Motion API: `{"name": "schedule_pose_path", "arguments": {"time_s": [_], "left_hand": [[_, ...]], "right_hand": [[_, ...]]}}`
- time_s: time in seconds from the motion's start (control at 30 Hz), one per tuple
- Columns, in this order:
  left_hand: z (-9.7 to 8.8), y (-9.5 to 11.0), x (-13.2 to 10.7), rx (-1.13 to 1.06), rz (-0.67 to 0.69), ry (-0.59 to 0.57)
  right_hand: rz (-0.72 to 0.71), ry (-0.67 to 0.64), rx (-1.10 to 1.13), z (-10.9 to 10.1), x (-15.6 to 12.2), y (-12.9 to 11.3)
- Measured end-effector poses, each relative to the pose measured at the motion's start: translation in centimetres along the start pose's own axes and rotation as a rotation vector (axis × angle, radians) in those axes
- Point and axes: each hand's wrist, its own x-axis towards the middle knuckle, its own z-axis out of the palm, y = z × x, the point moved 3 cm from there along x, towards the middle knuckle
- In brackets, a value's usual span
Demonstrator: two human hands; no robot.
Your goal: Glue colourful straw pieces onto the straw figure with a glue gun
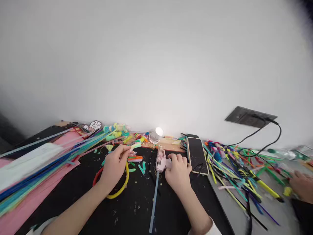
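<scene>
My left hand [114, 165] is closed in a pinch on a short pale yellow-green fuzzy piece, probably pipe cleaner [136, 146], held over the black mat. Beneath that wrist lies a yellow and red ring [123, 186], partly covered by the arm. My right hand [179, 171] has its fingers wrapped round the handle of a pale pink glue gun [160, 160]. Its nozzle points toward the wall, and a long translucent glue stick [154, 204] sticks out of its back toward me. Short cut pieces in teal [142, 167] and orange [135, 158] lie between the hands.
A lit round lamp [156, 134] stands against the wall. Right of my right hand lies a phone [197, 155], with black cables [259, 131] beyond. Pipe cleaners [241, 182] are strewn rightward, near another person's hand [302, 185]. Long bundled pipe cleaners [56, 160] cover pink paper leftward.
</scene>
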Motion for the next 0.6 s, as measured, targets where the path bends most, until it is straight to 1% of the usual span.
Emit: {"name": "schedule_pose_path", "arguments": {"time_s": [0.1, 0.13, 0.2, 0.23, 0.3, 0.43, 0.53, 0.6], "left_hand": [[-0.1, 0.1, 0.0, -0.023, 0.001, 0.008], [-0.1, 0.1, 0.0, -0.029, 0.002, 0.012], [-0.1, 0.1, 0.0, -0.041, 0.001, 0.022], [0.0, 0.0, 0.0, -0.045, 0.005, 0.027], [0.1, -0.1, 0.0, -0.053, 0.02, 0.041], [0.3, -0.2, 0.0, -0.073, 0.041, 0.049], [0.4, -0.2, 0.0, -0.083, 0.048, 0.042], [0.4, -0.2, 0.0, -0.082, 0.053, 0.042]], "right_hand": [[-0.05, 0.063, 0.128, -0.4, 0.2, 0.0], [-0.093, 0.068, 0.18, -0.5, 0.1, -0.2], [-0.229, 0.058, 0.319, -0.7, -0.1, -0.8], [-0.311, 0.034, 0.375, -0.8, -0.4, -1.3], [-0.44, -0.043, 0.419, -0.9, -1.0, -2.5], [-0.644, -0.245, 0.398, -0.8, -2.4, -4.9], [-0.756, -0.365, 0.395, -0.6, -3.2, -6.0], [-0.774, -0.387, 0.41, -0.3, -3.2, -6.3]]}}
